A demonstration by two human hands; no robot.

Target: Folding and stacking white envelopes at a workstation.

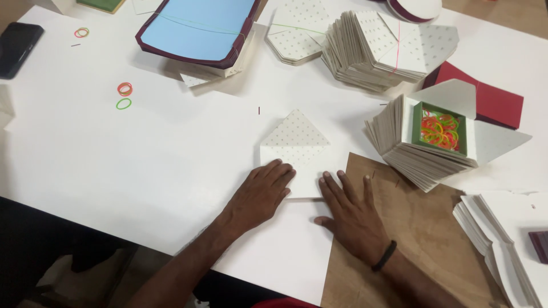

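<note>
Hands lie flat and spread on the worktop [142,171], a white sheet over brown board; neither grips anything. The left hand [260,194] rests palm down with its fingertips [282,170] on the lower left part of a single white envelope [295,154], whose dotted flap stands open and points away from the person. The right hand [351,214] lies just beside it, fingers extended, the index finger touching the envelope's lower right edge, the palm resting on the brown board [411,228]. A black band [385,255] circles the right wrist. The two hands are close but do not touch each other.

Four stacks of similar envelopes show: one fanned stack [371,51] at the top centre-right, tied by a thin band; a smaller stack [294,37] to its left; one stack [411,154] right of the hands; and one plain white stack [496,239] at the lower right edge. On the stack right of the hands sits one green box [470,131] filled with coloured rubber bands [439,130], too many to count. Loose rubber bands lie on the worktop in two groups: an orange-red cluster with one green band [124,104] below it at left, and another small cluster [81,32] further up. One maroon tray with a blue lining [197,28] sits at the top, one dark phone [17,45] at the far left, and red card sheets [496,100] at the right.
</note>
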